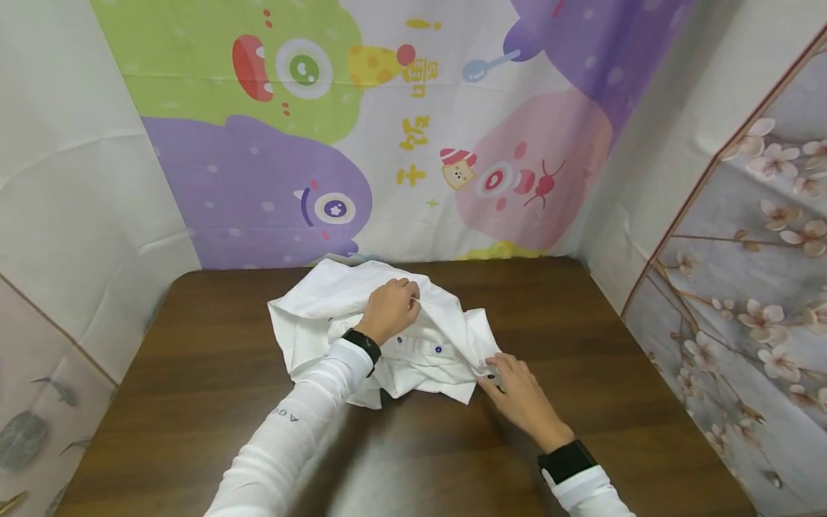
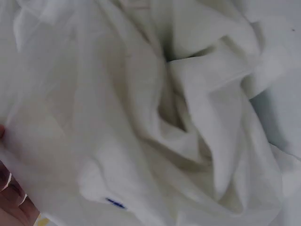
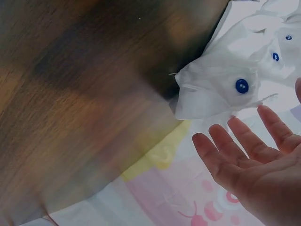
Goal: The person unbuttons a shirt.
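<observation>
Close before my left wrist's camera is a crumpled white shirt [image 2: 141,113], heaped on the far half of the table [image 1: 200,373]. Its longer axis slants across the table from far left to near right, and a row of dark blue buttons [image 1: 438,350] follows that slant; one buttoned corner points toward the table's right side. Which end is the collar I cannot tell. Over the table's far half my left hand [image 1: 390,309] reaches forward, back upward, fingers curled and pinching a fold of cloth. My right hand [image 1: 517,395] angles inward over the table's right side, fingers nearly straight and slightly apart beside the buttoned corner, gripping nothing; whether a fingertip touches it I cannot tell. Beyond the table's far edge hangs a cartoon-printed curtain [image 1: 413,208].
</observation>
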{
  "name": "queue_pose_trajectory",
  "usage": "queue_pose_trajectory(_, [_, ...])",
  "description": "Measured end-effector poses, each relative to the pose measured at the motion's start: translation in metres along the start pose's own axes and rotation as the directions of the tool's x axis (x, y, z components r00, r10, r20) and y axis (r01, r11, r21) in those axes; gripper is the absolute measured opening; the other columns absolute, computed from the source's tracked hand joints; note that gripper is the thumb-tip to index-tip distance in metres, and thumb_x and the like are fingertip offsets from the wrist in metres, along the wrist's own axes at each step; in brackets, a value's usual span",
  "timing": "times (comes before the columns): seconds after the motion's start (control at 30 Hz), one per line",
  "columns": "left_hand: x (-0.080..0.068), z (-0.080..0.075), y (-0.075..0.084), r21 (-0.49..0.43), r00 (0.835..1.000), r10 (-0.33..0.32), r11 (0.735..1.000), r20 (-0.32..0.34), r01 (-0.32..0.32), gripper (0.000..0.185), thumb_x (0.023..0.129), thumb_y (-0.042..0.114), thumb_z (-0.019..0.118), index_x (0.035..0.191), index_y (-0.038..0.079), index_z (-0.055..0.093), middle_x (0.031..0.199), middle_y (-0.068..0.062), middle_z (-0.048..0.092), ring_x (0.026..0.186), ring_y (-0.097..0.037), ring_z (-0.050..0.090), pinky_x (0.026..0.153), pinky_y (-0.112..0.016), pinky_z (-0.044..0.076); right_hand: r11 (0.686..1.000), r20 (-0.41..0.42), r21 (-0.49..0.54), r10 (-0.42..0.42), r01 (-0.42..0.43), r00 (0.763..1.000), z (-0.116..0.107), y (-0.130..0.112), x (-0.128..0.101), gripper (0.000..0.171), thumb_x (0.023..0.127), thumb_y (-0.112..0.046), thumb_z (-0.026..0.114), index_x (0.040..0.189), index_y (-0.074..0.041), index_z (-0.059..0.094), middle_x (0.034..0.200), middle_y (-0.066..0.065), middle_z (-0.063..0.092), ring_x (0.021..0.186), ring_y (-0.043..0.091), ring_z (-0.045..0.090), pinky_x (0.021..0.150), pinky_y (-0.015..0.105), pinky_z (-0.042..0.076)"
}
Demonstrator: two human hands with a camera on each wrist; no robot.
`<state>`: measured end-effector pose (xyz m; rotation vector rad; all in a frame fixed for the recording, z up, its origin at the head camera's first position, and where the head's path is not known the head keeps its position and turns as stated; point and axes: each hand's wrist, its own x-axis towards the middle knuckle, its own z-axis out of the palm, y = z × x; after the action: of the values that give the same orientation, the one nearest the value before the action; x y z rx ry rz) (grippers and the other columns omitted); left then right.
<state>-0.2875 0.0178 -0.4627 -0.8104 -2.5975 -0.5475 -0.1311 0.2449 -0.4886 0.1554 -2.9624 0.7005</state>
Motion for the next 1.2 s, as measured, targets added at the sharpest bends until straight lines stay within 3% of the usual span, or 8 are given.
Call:
queue_pose_trajectory(0.17, [0.002, -0.018, 0.002, -0.129, 0.992, -0.124, 0.984, -0.023, 0.121, 0.009, 0.080, 0.013, 0.055, 0.081, 0.013, 0.064, 0.080, -0.001, 0.062, 0.076, -0.019, 0.060, 0.063, -0.037, 0.049, 1.000, -0.037, 0.016, -0.010, 0.010, 0.999, -0.001, -0.001, 0.002, 0.038, 0.089, -0.027, 0.062, 0.118, -0.003, 0.056, 0.126, 0.017, 0.053, 0.114, 0.036, 0.048, 0.092, 0.052, 0.040])
queue_pose_trajectory(0.33, [0.001, -0.036, 0.000, -0.212, 0.979, -0.190, 0.962, -0.079, 0.170, 0.010, 0.080, 0.013, 0.053, 0.080, 0.013, 0.063, 0.085, -0.001, 0.064, 0.078, -0.019, 0.060, 0.067, -0.037, 0.049, 0.999, -0.049, 0.047, 0.000, 0.002, 0.999, -0.004, -0.002, 0.005, 0.043, 0.089, -0.026, 0.061, 0.123, 0.000, 0.053, 0.127, 0.019, 0.052, 0.115, 0.037, 0.048, 0.094, 0.053, 0.039])
queue_pose_trajectory(0.67, [-0.002, -0.075, 0.003, -0.271, 0.963, -0.190, 0.953, -0.192, 0.134, 0.014, 0.077, 0.011, 0.050, 0.078, 0.012, 0.064, 0.082, -0.004, 0.065, 0.077, -0.020, 0.061, 0.068, -0.037, 0.048, 1.000, -0.025, 0.028, -0.003, 0.004, 1.000, -0.003, -0.002, 0.009, 0.060, 0.082, -0.029, 0.070, 0.127, 0.003, 0.047, 0.127, 0.022, 0.050, 0.117, 0.041, 0.044, 0.096, 0.054, 0.037])
queue_pose_trajectory(0.83, [-0.005, -0.095, 0.004, -0.302, 0.953, -0.183, 0.947, -0.241, 0.105, 0.015, 0.078, 0.009, 0.050, 0.079, 0.012, 0.065, 0.082, -0.004, 0.064, 0.074, -0.019, 0.059, 0.068, -0.036, 0.047, 1.000, 0.045, 0.027, -0.007, 0.006, 0.999, -0.007, -0.001, 0.011, 0.064, 0.077, -0.026, 0.075, 0.129, -0.002, 0.047, 0.134, 0.024, 0.041, 0.120, 0.044, 0.038, 0.095, 0.059, 0.033])
queue_pose_trajectory(1.0, [-0.010, -0.116, 0.005, -0.336, 0.936, -0.182, 0.939, -0.300, 0.075, 0.015, 0.078, 0.008, 0.049, 0.079, 0.012, 0.065, 0.080, -0.004, 0.063, 0.072, -0.017, 0.057, 0.067, -0.034, 0.045, 0.998, 0.090, 0.067, 0.004, -0.010, 0.996, -0.007, 0.003, 0.015, 0.054, 0.083, -0.017, 0.069, 0.132, -0.010, 0.047, 0.137, 0.028, 0.035, 0.123, 0.046, 0.034, 0.094, 0.062, 0.034])
queue_pose_trajectory(1.2, [-0.023, -0.138, 0.004, -0.351, 0.916, -0.200, 0.934, -0.347, 0.071, 0.015, 0.077, 0.006, 0.050, 0.079, 0.013, 0.064, 0.079, -0.002, 0.062, 0.073, -0.016, 0.056, 0.069, -0.032, 0.044, 0.975, 0.043, 0.209, -0.084, 0.074, 0.996, -0.001, 0.003, 0.025, 0.033, 0.089, -0.022, 0.061, 0.121, -0.013, 0.060, 0.130, 0.023, 0.047, 0.120, 0.043, 0.042, 0.094, 0.060, 0.035])
